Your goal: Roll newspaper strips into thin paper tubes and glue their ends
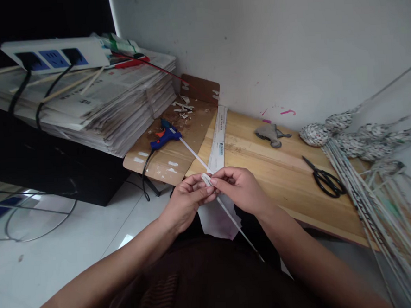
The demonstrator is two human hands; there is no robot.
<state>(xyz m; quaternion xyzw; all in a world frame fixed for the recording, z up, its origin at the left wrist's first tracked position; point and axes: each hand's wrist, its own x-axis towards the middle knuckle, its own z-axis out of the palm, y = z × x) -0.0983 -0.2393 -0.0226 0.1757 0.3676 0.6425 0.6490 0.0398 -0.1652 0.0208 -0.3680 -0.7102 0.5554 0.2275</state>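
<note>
In front of my lap, my left hand (190, 196) and my right hand (240, 189) come together, fingers pinched on a small piece of printed white paper (207, 179). A thin pale rod (236, 224) runs from under my hands down toward my lap; whether it is rolled paper or a stick I cannot tell. Just beyond my fingers, a long newspaper strip (218, 139) lies across the table edge. A blue glue gun (166, 135) with a long white glue stick (195, 153) in its back rests on cardboard, the stick reaching toward my hands.
A newspaper stack (133, 109) carries a power strip (55, 55) at left. Cardboard (157, 164) overlaps the wooden table (262, 169). Black scissors (327, 179), a grey rag (269, 134) and bundled newspaper tubes (357, 191) with woven paper balls (314, 134) lie to the right.
</note>
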